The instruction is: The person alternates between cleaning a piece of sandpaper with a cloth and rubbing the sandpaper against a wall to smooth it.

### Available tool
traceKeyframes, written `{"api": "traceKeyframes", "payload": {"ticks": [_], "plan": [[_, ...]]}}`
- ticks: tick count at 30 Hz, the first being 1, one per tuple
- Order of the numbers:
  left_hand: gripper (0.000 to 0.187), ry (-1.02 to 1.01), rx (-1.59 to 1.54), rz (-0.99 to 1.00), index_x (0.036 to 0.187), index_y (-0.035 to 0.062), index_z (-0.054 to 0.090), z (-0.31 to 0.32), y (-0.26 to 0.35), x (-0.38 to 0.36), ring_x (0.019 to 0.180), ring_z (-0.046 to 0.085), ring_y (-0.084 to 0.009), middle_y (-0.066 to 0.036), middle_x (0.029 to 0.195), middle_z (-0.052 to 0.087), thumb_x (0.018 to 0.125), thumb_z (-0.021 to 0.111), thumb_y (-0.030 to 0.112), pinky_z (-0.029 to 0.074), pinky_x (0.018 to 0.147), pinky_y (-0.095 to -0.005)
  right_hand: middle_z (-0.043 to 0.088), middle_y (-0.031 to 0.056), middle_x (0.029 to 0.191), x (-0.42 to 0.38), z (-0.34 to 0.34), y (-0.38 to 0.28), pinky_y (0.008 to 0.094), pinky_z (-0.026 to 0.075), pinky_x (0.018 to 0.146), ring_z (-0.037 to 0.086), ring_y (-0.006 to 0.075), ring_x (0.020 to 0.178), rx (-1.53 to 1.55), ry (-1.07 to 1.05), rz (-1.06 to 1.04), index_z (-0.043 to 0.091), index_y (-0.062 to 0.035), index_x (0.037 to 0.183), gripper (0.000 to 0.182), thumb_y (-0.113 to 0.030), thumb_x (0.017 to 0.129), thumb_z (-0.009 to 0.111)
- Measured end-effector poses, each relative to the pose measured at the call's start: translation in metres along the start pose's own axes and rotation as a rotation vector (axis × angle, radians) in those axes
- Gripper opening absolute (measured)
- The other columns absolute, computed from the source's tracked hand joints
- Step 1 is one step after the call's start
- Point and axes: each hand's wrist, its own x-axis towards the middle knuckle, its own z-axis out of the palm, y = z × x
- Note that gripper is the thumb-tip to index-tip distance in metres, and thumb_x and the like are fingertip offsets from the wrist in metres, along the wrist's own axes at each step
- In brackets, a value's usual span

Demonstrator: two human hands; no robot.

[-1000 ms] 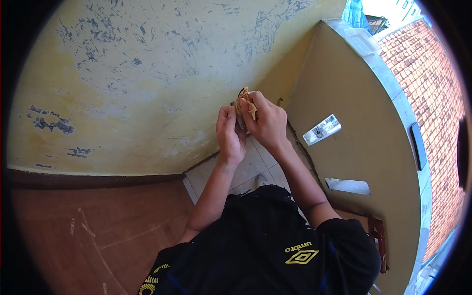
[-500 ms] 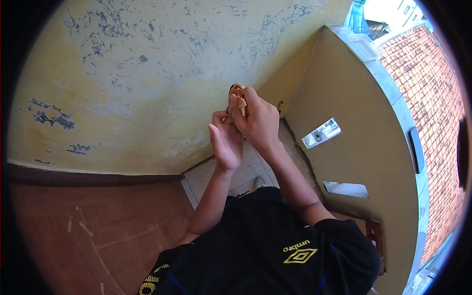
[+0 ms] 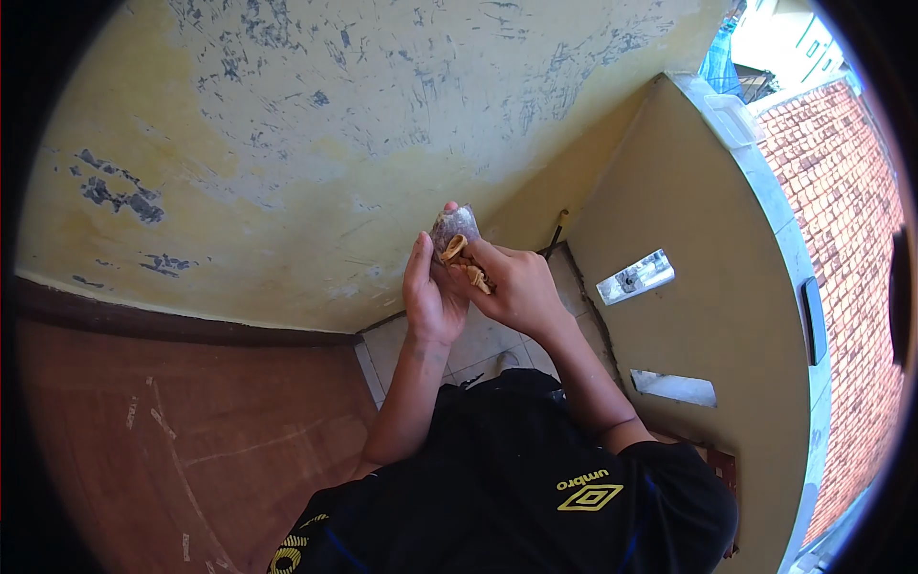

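My left hand (image 3: 432,297) is turned palm up, thumb raised, cradling a grey-purple, dusty, rounded piece (image 3: 453,224) whose kind I cannot tell. A fingertip shows past its far end. My right hand (image 3: 521,289) is closed on a crumpled tan cloth (image 3: 478,277), pressed against the near side of the grey piece. A curled fold of the cloth lies over that piece. Both hands meet in front of my chest, just out from a yellow wall (image 3: 363,230) with worn, flaking paint.
Grey patches mark the wall's upper part and left side. To the right runs a low beige parapet (image 3: 622,201) with slot openings; a phone (image 3: 814,320) and a clear plastic container (image 3: 732,120) rest on its ledge. A brown surface (image 3: 268,421) spreads at lower left, pale floor tiles (image 3: 483,340) below.
My hands have come slightly lower and turned, bringing the grey piece into view. The cloth has shifted down toward my right palm, and the view has tilted a little.
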Motion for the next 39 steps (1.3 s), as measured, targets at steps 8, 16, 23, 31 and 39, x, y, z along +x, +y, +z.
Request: {"api": "traceKeyframes", "payload": {"ticks": [8,16,23,31,39], "plan": [[0.041,0.052,0.091,0.119,0.148,0.0032,0.048,-0.01,0.016,-0.004,0.13,0.065,-0.0252,-0.017,0.158,0.055,0.12,0.039,0.031,0.055,0.114,-0.0452,0.07,0.0152,0.075,0.01,-0.024,0.004,0.045,0.055,0.064,0.074,0.0357,0.072,0.122,-0.073,0.071,0.068,-0.0057,0.1,0.026,-0.03,0.098,0.076],[0.056,0.081,0.191,0.247,0.162,-0.0012,0.042,-0.029,0.044,-0.005,0.128,0.067,-0.0231,-0.016,0.149,0.063,0.12,0.037,0.035,0.057,0.109,-0.0422,0.069,0.0183,0.072,0.016,0.049,-0.016,0.0503,0.054,0.06,0.071,0.0419,0.068,0.017,-0.015,0.061,0.065,-0.0059,0.095,0.027,-0.031,0.101,0.071],[0.041,0.235,0.148,0.348,0.149,0.0017,0.048,-0.048,0.067,-0.054,0.133,0.064,-0.0263,-0.02,0.161,0.053,0.12,0.039,0.03,0.057,0.11,-0.0436,0.07,0.0174,0.068,0.045,0.077,-0.032,0.0527,0.054,0.058,0.07,0.0421,0.062,0.287,-0.116,0.008,0.069,-0.0094,0.101,0.025,-0.035,0.1,0.071],[0.024,0.335,0.121,0.556,0.131,0.0084,0.051,-0.125,0.166,-0.122,0.133,0.063,-0.0228,-0.016,0.161,0.054,0.119,0.043,0.028,0.056,0.11,-0.0412,0.071,0.0169,0.071,0.012,0.182,-0.124,0.0516,0.056,0.06,0.072,0.0409,0.065,0.113,-0.437,-0.352,0.066,-0.009,0.096,0.026,-0.034,0.1,0.071],[0.016,0.384,0.071,0.928,0.121,0.0091,0.056,-0.181,0.3,-0.2,0.125,0.066,-0.0206,-0.011,0.135,0.068,0.116,0.054,0.024,0.055,0.11,-0.0395,0.078,0.0116,0.088,0.144,0.259,-0.278,0.0471,0.058,0.061,0.076,0.0361,0.073,0.107,-0.206,-0.532,0.058,-0.0152,0.119,0.026,-0.034,0.104,0.07]]}}
